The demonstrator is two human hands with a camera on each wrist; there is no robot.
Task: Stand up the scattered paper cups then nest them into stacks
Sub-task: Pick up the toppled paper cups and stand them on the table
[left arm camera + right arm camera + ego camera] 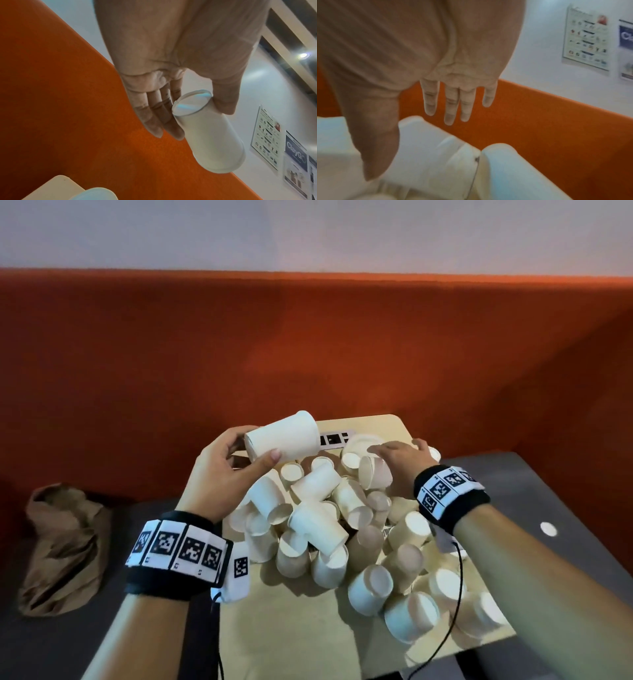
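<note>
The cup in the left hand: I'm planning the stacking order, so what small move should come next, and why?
Probably turn the held cup base down and set it on bare table near the pile. The left hand pinches it sideways near its base, above the heap, and no upright cup or started stack is visible. The right hand lies open on other cups.

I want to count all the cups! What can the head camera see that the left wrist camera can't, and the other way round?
Only the head view shows the big pile of paper cups on the tan table, the right hand reaching over it, and a crumpled brown paper bag.

Only the left wrist view shows the posters on the white wall and a ceiling light.

Both show the left hand with its grip on one tipped paper cup and the orange partition.
</note>
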